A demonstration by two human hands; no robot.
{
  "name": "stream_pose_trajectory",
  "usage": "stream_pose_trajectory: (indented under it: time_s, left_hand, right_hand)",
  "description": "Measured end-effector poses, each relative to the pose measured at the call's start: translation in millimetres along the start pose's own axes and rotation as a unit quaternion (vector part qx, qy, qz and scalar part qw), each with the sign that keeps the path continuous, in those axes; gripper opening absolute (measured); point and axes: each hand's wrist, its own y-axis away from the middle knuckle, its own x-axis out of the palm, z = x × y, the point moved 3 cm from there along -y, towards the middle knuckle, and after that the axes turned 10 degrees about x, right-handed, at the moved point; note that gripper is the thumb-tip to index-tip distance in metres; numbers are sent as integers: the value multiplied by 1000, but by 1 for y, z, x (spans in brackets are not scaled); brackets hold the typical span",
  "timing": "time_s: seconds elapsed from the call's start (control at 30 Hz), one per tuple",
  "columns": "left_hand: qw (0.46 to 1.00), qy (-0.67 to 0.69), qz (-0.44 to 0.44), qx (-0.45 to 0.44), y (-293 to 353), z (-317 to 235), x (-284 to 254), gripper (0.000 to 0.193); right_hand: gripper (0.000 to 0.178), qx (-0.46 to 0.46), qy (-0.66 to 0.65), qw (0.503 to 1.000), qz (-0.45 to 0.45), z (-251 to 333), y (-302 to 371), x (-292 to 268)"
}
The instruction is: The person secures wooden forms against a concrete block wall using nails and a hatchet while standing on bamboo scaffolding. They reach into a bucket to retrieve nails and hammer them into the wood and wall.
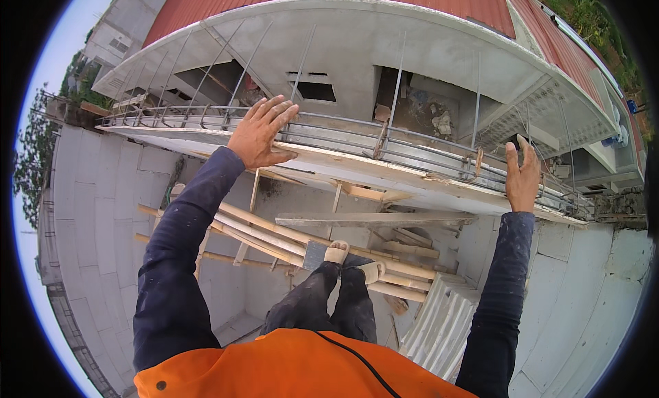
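My left hand (pixel 264 133) is spread over the near edge of a long wooden form board (pixel 384 166), fingers reaching toward steel reinforcing bars (pixel 336 118). Whether its palm rests on the board is unclear. At the right end of the same bars is my right hand (pixel 523 178), raised, thumb and fingers curled around a small black thing (pixel 516 138) that I cannot make out. Upright thin rods (pixel 397 78) and rusty ties (pixel 382 138) stand along the bars between my hands.
Below me, my sandalled feet (pixel 336 252) stand on bamboo poles (pixel 261 233) high above the floor. A wooden plank (pixel 374 219) lies across beyond them. Pale block walls (pixel 103 212) rise at both sides. Stacked pale panels (pixel 439 322) lean at lower right. A red-roofed building (pixel 357 37) stands ahead.
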Motion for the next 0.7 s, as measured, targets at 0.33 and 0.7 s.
stream_pose_trajectory:
  time_s: [0.33, 0.7]
  left_hand:
    - [993, 112, 33, 30, 2, 6, -8, 134]
    - [988, 150, 19, 24, 1, 8, -4, 121]
  right_hand:
    - [67, 33, 158, 974, 161, 9, -13, 16]
    - [68, 63, 193, 963, 179, 21, -10, 14]
